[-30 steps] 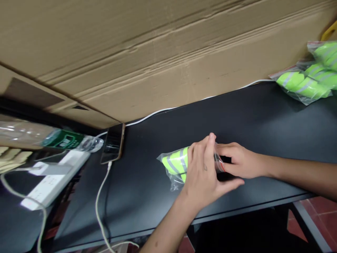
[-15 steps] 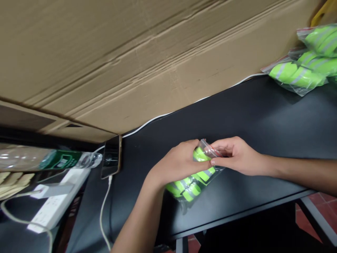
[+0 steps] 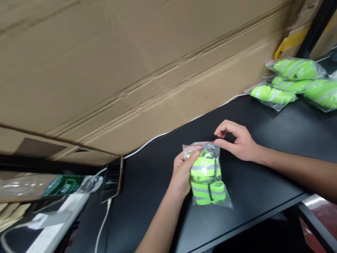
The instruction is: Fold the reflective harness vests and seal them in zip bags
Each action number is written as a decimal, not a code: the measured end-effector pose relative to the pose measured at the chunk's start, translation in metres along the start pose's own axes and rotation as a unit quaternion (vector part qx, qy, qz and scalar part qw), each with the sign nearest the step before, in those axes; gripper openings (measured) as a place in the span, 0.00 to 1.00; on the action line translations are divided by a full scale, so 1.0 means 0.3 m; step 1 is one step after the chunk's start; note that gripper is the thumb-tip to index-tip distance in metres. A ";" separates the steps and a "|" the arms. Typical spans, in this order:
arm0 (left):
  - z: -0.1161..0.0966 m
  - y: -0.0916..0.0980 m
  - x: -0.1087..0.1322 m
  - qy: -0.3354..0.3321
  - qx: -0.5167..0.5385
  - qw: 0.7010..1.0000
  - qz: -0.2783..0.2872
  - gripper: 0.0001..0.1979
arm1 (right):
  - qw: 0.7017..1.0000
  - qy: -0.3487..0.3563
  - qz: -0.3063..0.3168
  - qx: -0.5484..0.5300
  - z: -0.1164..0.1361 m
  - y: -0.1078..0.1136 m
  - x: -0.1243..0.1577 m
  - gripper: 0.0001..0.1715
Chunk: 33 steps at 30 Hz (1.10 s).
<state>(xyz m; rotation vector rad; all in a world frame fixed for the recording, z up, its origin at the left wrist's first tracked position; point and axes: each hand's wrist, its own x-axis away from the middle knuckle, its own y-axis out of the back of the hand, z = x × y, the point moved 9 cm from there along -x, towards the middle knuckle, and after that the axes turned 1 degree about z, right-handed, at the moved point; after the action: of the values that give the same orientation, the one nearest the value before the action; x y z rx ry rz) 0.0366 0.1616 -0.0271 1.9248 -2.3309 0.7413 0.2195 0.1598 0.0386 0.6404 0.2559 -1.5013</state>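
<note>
A clear zip bag (image 3: 209,177) with a red seal line stands tilted over the black table, packed with rolled neon-green straps that carry grey reflective stripes. My left hand (image 3: 181,172) grips its upper left side, thumb across the front and fingers behind. Beside the bag's top right corner is my right hand (image 3: 237,140), its fingers curved and parted from the thumb. The thumb tip is at the corner; whether it touches the plastic I cannot tell. Nothing shows between the right fingers.
Several similar filled bags (image 3: 297,84) are piled at the back right. Cardboard (image 3: 158,70) walls the back edge, with a white cable (image 3: 147,142) along it. To the left are a phone (image 3: 112,179) on a charging cord, a power strip (image 3: 56,225) and a plastic bottle (image 3: 64,185).
The bag has turned more upright, its front now facing me. My right hand has parted its fingers from the seal, while the left keeps its hold. The view has shifted.
</note>
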 end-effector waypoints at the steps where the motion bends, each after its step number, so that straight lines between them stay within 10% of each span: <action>1: 0.010 0.009 0.002 -0.001 0.017 1.000 -0.022 0.18 | 0.998 -0.051 0.018 -0.033 -0.040 -0.014 0.010 0.12; 9: -0.005 0.033 0.029 -0.058 0.034 0.994 -0.090 0.16 | 0.943 -0.220 0.055 -0.243 -0.111 -0.121 0.073 0.15; 20: -0.082 0.045 0.089 -0.200 -0.036 0.976 -0.079 0.12 | 0.971 -0.152 -0.032 -0.182 -0.009 -0.042 0.046 0.08; 33: -0.160 -0.005 0.156 -0.269 -0.113 0.953 -0.085 0.11 | 0.985 -0.116 0.026 -0.124 0.026 -0.034 0.036 0.09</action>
<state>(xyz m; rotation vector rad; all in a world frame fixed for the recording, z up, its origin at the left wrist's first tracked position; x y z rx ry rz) 0.0138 0.1365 0.0309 2.3981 -2.3183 -0.0844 0.2087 0.1472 0.0369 0.2693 0.2399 -1.4494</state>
